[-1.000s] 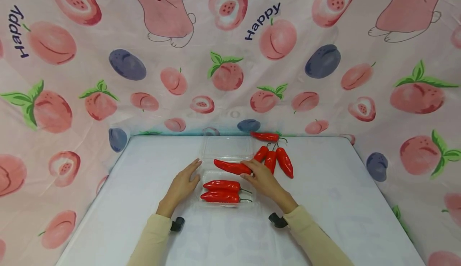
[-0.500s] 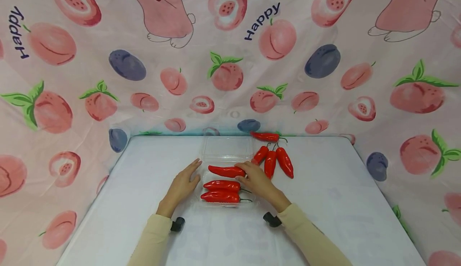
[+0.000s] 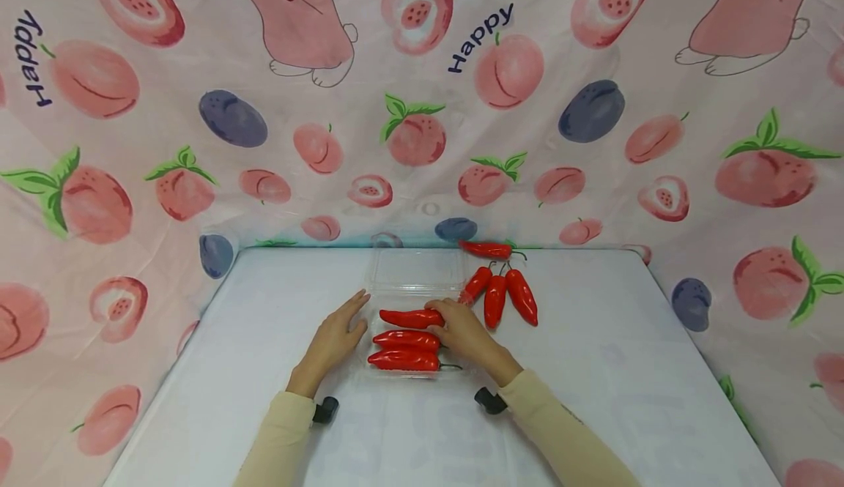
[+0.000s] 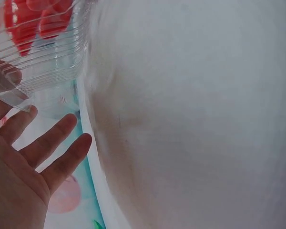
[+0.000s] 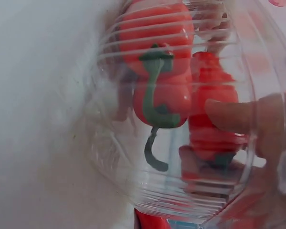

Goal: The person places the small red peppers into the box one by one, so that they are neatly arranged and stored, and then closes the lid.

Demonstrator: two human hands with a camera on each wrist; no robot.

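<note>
My right hand (image 3: 467, 333) holds a red chili pepper (image 3: 407, 318) by its stem end, inside the far part of a clear plastic box (image 3: 379, 376). Just nearer lie two more red peppers, a middle one (image 3: 404, 339) and a front one (image 3: 402, 359), side by side with tips to the left. Seen through the box wall in the right wrist view, the thumb and fingers pinch the held pepper (image 5: 212, 107). Beside the box's left edge rests my left hand (image 3: 332, 337), its fingers spread and straight; in the left wrist view they touch the clear rim (image 4: 19, 100).
Behind the box its transparent lid (image 3: 417, 269) lies folded back. Several loose red peppers (image 3: 522, 296) lie to the right of the lid, one (image 3: 488, 250) at the table's far edge. A fruit-print cloth (image 3: 422, 69) hangs behind the white table (image 3: 593, 399).
My right hand has moved left and toward me with the pepper, bringing it down into the box beside the other two. The left hand has stayed in place.
</note>
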